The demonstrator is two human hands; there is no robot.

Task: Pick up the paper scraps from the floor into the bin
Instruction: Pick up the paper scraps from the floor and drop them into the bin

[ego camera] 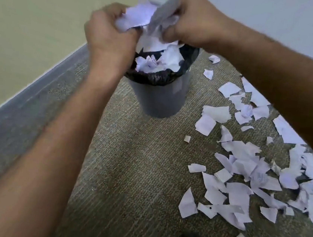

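Both hands hold a bunch of torn paper above the bin. The left hand point(110, 34) has its grip closed around a wad of white scraps point(136, 16), fingers curled over the near edge of the paper. The right hand point(195, 18) has its grip closed on the other side of the same bundle, pinching a greyish sheet point(163, 14) that stands up between the two hands, with more white paper hanging down from under its fingers toward the bin's mouth. The two hands are close together, nearly touching, with the paper bunched between them.

Directly below them stands a grey round bin point(160, 99) on the carpet point(126, 164), lined with a black bag point(156, 77) folded over its rim. Crumpled and torn pieces point(158, 61) already lie inside, heaped up close to the rim.

On the right of the bin, many paper scraps point(244, 168) lie scattered over the carpet, from a few small ones at the far side near the bin to a dense overlapping spread at the near right, partly hidden under the right forearm. A single tiny piece point(187, 139) lies apart, between the bin and the main spread. To the left, a grey baseboard point(25, 102) runs along the foot of a pale yellowish wall point(36, 15).
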